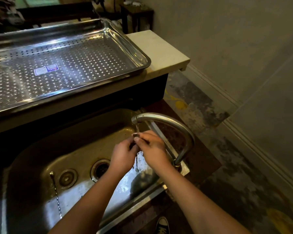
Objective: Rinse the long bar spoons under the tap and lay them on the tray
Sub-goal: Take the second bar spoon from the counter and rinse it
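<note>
The perforated tray (146, 64) sits far left, beyond the sink (41, 149). Under the tap (176, 125) at the right, the left hand (123, 154) and the right hand (152, 149) both pinch one bar spoon (137, 162), and its stem hangs down between them. A second spoon (56, 196) lies near left in the sink. I judge the spoon light, stiff and slippery when wet, so it is best gripped at the twisted stem.

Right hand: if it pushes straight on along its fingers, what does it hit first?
Likely the water stream under the tap spout, just ahead of the right hand, which grips the bar spoon; past that, the far wall of the sink. Depth is hard to judge.
</note>
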The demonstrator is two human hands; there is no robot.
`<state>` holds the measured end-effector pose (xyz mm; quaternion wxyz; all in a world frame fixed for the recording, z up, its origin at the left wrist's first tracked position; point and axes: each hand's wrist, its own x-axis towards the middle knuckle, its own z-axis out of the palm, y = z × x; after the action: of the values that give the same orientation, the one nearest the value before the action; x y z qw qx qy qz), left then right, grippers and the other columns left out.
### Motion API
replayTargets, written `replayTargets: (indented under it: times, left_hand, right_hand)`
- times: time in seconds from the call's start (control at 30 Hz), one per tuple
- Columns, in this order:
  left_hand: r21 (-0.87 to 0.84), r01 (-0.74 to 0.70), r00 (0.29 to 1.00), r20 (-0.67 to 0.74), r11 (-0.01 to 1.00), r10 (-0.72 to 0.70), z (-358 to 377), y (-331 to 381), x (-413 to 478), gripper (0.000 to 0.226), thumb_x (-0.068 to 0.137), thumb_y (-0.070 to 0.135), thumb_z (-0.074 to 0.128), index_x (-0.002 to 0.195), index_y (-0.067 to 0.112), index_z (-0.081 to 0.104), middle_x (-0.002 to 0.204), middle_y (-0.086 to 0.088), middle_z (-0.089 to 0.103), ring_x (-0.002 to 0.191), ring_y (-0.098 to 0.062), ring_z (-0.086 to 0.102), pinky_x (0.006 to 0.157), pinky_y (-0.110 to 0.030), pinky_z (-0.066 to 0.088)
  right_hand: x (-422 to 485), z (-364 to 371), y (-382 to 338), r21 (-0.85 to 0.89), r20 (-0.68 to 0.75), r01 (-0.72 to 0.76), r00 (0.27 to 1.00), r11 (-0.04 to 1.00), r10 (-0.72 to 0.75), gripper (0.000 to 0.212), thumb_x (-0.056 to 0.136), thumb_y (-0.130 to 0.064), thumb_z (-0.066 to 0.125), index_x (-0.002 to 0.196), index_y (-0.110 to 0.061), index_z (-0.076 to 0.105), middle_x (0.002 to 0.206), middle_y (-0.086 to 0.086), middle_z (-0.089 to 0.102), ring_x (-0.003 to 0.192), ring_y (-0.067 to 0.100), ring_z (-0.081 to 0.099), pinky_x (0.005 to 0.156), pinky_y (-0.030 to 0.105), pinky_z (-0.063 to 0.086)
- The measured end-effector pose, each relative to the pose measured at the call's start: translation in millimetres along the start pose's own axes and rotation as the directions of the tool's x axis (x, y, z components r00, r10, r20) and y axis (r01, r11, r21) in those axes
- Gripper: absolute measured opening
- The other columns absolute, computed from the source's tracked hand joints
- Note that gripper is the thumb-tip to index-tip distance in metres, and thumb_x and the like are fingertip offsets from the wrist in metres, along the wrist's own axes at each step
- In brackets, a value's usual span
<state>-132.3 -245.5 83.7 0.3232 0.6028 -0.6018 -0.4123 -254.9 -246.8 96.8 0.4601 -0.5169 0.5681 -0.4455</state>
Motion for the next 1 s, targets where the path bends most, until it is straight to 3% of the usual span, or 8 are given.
replayTargets:
  times: [0.17, 0.27, 0.4, 0.53, 0.6, 0.73, 0.9, 1.0]
  left_hand:
    - [-0.173, 0.042, 0.990, -0.127, 0.984, -0.065, -2.2, 2.7, -1.3, 0.015, 0.091, 0.010, 0.061, 0.102, 0.017, 0.068, 0.090, 0.000, 0.074, 0.085, -0.019, 0.071, 0.079, -0.044, 0.058]
    - [-0.456, 0.129, 0.965, -0.146, 0.881, -0.218, -6.5, 10.2, 0.3, 0.014, 0.087, 0.002, 0.064, 0.096, 0.009, 0.072, 0.089, -0.007, 0.075, 0.089, -0.025, 0.072, 0.082, -0.041, 0.059]
    - [-0.666, 0.151, 0.949, -0.109, 0.731, -0.296, -13.3, 16.9, -1.2, 0.011, 0.088, -0.001, 0.062, 0.095, 0.001, 0.070, 0.096, -0.018, 0.073, 0.091, -0.030, 0.072, 0.077, -0.035, 0.060]
    - [-0.782, 0.156, 0.939, -0.072, 0.604, -0.335, -17.2, 19.0, -3.5, 0.017, 0.091, 0.001, 0.058, 0.103, -0.009, 0.063, 0.104, -0.027, 0.067, 0.098, -0.037, 0.069, 0.087, -0.043, 0.057]
    - [-0.822, 0.142, 0.931, -0.079, 0.552, -0.356, -19.0, 17.6, -8.0, 0.015, 0.092, 0.002, 0.057, 0.099, -0.009, 0.064, 0.094, -0.023, 0.069, 0.092, -0.034, 0.070, 0.086, -0.043, 0.058]
    - [-0.894, 0.074, 0.896, -0.134, 0.441, -0.423, -29.5, 8.5, -16.0, 0.011, 0.094, 0.002, 0.053, 0.095, -0.002, 0.064, 0.083, -0.016, 0.068, 0.087, -0.029, 0.069, 0.082, -0.040, 0.059]
    - [-0.918, 0.026, 0.859, -0.182, 0.395, -0.479, -37.2, -3.4, -26.4, 0.011, 0.092, 0.001, 0.055, 0.098, -0.003, 0.064, 0.080, -0.014, 0.068, 0.088, -0.032, 0.071, 0.078, -0.042, 0.060]
    - [-0.913, 0.007, 0.842, -0.214, 0.408, -0.494, -36.5, -6.4, -33.6, 0.009, 0.091, 0.002, 0.057, 0.096, -0.001, 0.065, 0.075, -0.012, 0.067, 0.081, -0.028, 0.072, 0.075, -0.041, 0.061]
  right_hand:
    - [-7.4, 5.3, 6.1, -0.197, 0.062, 0.116, 0.993, 0.974, -0.105, 0.029, 0.103, -0.021, 0.054, 0.128, -0.022, 0.068, 0.118, -0.003, 0.054, 0.109, 0.009, 0.058, 0.092, 0.017, 0.050]
    - [-12.0, 9.4, 10.7, -0.174, 0.074, 0.134, 0.990, 0.976, -0.123, 0.033, 0.104, -0.029, 0.051, 0.136, -0.030, 0.060, 0.127, -0.006, 0.052, 0.117, 0.002, 0.054, 0.096, 0.011, 0.046]
    - [-13.3, 12.8, 16.7, -0.194, 0.042, 0.127, 0.992, 0.973, -0.121, 0.031, 0.101, -0.031, 0.053, 0.132, -0.038, 0.056, 0.117, -0.026, 0.047, 0.110, -0.016, 0.048, 0.084, -0.002, 0.040]
    - [-5.6, 12.2, 29.0, -0.228, -0.061, 0.084, 0.993, 0.970, -0.100, 0.016, 0.097, -0.016, 0.064, 0.109, -0.017, 0.074, 0.104, -0.012, 0.061, 0.103, 0.010, 0.059, 0.086, 0.020, 0.048]
    - [-3.9, 11.9, 30.0, -0.133, -0.127, -0.002, 0.992, 0.991, -0.015, 0.012, 0.093, -0.009, 0.068, 0.096, -0.017, 0.076, 0.099, -0.006, 0.067, 0.095, 0.004, 0.064, 0.080, 0.015, 0.049]
    - [-11.1, 14.1, 29.5, -0.102, -0.245, -0.051, 0.969, 0.994, 0.025, 0.022, 0.088, 0.000, 0.070, 0.090, -0.021, 0.075, 0.095, -0.018, 0.064, 0.089, -0.018, 0.059, 0.073, 0.000, 0.044]
    - [-36.8, 38.9, 28.1, -0.004, -0.399, -0.010, 0.917, 1.000, 0.008, 0.016, 0.089, -0.001, 0.070, 0.101, -0.011, 0.075, 0.116, -0.004, 0.060, 0.107, 0.004, 0.062, 0.088, 0.012, 0.052]
    - [-42.5, 51.5, 21.9, 0.039, -0.461, -0.038, 0.886, 0.999, 0.051, 0.011, 0.090, -0.010, 0.072, 0.099, -0.017, 0.072, 0.111, -0.006, 0.056, 0.094, 0.001, 0.063, 0.080, 0.011, 0.053]
